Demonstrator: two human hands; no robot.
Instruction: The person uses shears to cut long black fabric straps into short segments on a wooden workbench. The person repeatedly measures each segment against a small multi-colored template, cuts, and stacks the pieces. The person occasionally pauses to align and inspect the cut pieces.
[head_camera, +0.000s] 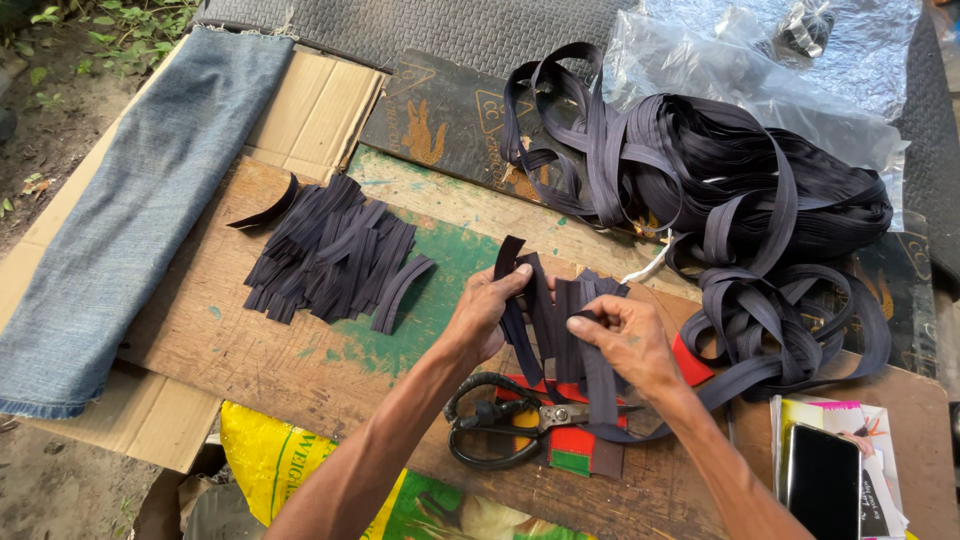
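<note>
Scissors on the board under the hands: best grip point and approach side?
Probably take the scissors by the black loop handles, from the person's left and above. The loops lie flat and bare on the wooden board, while the blades point right under the dark strips held by both hands.

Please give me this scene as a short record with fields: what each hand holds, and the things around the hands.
left hand: left hand grips folded dark strips
right hand: right hand pinches the same strips
below hands: black-handled scissors lying on the wooden board
left of hands: pile of cut strips
right of hands: heap of long dark tape
far left: denim cloth
lower right: phone
</note>
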